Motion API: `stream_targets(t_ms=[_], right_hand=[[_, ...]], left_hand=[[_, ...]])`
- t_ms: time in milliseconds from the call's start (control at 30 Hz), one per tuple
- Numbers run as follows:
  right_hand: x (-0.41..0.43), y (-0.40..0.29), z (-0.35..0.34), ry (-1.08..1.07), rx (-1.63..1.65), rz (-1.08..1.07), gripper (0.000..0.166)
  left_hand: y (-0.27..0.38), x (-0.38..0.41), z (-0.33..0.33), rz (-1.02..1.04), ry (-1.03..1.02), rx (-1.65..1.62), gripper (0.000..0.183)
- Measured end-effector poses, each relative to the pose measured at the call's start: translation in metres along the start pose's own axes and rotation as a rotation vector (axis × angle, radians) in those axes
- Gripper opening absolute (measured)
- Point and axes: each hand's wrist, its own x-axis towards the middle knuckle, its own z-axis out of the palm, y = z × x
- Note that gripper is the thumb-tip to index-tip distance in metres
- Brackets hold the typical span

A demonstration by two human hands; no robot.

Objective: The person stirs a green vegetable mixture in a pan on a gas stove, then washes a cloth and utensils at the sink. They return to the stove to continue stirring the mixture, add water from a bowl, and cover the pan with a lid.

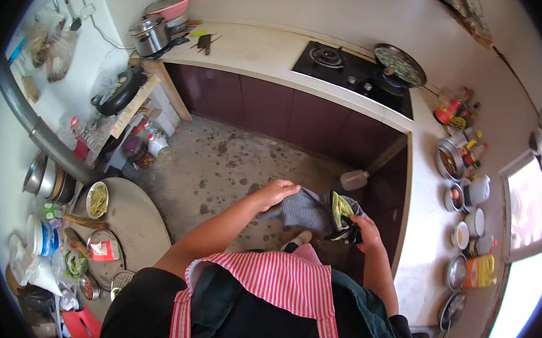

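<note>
In front of my body, above the floor, a grey striped cloth (305, 210) is stretched between both hands. My left hand (278, 193) pinches its upper left edge. My right hand (366, 231) grips a bunched bundle at the other end. A yellow-green patterned cloth (341, 209) with dark fabric around it shows in that bundle; whether these are one piece with the grey cloth I cannot tell. A pink-and-white striped apron (277, 280) covers my front. Below the cloth, one shoe (302, 237) shows on the floor.
Along the far and right sides runs a counter (246, 45) with a gas stove (353, 76), a frying pan (401, 64), bowls and bottles. A round table (142, 216) at left bears dishes and packets. On the stained concrete floor (224, 165) lies a plastic jug (354, 180).
</note>
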Motion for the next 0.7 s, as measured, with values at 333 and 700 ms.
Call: stream_targets(t_ms=[333, 700], right_hand=[[0.195, -0.053, 0.013, -0.118, -0.04, 0.088, 0.026], [0.328, -0.14, 0.021, -0.222, 0.203, 0.097, 0.02]], left_hand=[[0.097, 0.089, -0.064, -0.014, 0.161, -0.33, 0.028], [0.167, 0.216, -0.12, -0.042, 0.079, -0.757, 0.037]])
